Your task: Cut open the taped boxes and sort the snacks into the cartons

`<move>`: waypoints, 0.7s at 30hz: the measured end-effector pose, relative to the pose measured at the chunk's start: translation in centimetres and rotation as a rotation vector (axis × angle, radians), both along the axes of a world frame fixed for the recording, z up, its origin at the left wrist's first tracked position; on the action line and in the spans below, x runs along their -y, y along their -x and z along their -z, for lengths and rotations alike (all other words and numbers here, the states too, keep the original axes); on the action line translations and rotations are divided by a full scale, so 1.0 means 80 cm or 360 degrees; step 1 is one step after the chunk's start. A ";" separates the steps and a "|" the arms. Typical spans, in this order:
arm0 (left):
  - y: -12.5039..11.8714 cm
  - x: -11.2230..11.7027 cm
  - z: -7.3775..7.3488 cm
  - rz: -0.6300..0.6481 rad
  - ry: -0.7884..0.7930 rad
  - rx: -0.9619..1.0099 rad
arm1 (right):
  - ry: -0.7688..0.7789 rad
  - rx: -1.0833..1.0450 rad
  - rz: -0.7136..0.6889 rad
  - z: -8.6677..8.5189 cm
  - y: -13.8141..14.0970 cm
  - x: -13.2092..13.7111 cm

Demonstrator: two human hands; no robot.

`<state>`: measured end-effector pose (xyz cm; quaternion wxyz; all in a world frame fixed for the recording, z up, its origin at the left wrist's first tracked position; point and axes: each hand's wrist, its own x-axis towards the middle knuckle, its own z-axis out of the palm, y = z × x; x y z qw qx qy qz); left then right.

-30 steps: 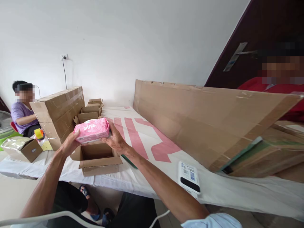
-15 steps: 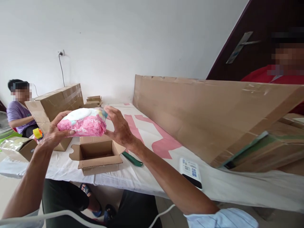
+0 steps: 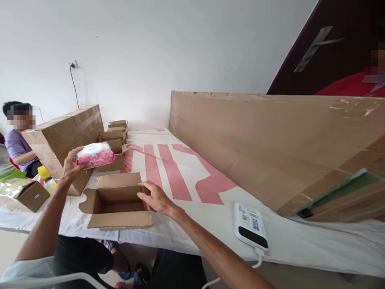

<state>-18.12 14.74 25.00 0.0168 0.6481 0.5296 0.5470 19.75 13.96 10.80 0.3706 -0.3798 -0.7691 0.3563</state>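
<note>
My left hand (image 3: 72, 168) grips a pink and white pack of wet wipes (image 3: 100, 157) by its left end, holding it in the air beyond an open cardboard box (image 3: 120, 220). The box stands near the table's front edge with its flaps spread and its inside showing. At the box's right side is my right hand (image 3: 158, 198), thumb and forefinger apart, reaching over the right rim. That hand largely hides the right flap, and whether it presses on it I cannot tell.
Several open boxes (image 3: 116, 138) line up behind, beside stacked cartons (image 3: 72, 126). A tape dispenser (image 3: 44, 172) and a small carton (image 3: 33, 196) lie left. A long cardboard panel (image 3: 255, 140) borders the right. A white device (image 3: 250, 224) with a cable rests front right. Two people sit nearby.
My right hand has let go of the wet wipes pack and come down to the box's right side. My left hand alone now holds the pack, farther back. The view has shifted slightly.
</note>
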 end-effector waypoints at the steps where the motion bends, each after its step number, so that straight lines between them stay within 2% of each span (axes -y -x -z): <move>1: 0.004 -0.007 0.015 0.0009 0.0071 -0.0007 | -0.0014 -0.0011 -0.0016 0.000 -0.001 0.004; 6: 0.010 -0.031 0.085 0.0057 0.0371 -0.0075 | -0.0126 -0.0120 -0.0053 0.000 -0.012 0.021; 9: 0.007 -0.041 0.113 0.0054 0.0534 -0.0161 | -0.0226 -0.0162 -0.0032 0.004 -0.028 0.023; 11: 0.005 -0.049 0.122 0.0054 0.0599 -0.0196 | -0.0299 -0.0161 0.0044 0.012 -0.043 0.021; 14: 0.000 -0.059 0.125 0.0095 0.0623 -0.0212 | -0.0399 -0.0051 0.0224 0.035 -0.071 0.012; 18: -0.003 -0.056 0.128 0.0199 0.0623 -0.0213 | -0.0487 0.0291 0.0449 0.085 -0.112 0.004; 21: -0.001 -0.048 0.145 0.0272 0.0600 -0.0256 | -0.0496 0.0486 0.0514 0.120 -0.135 0.007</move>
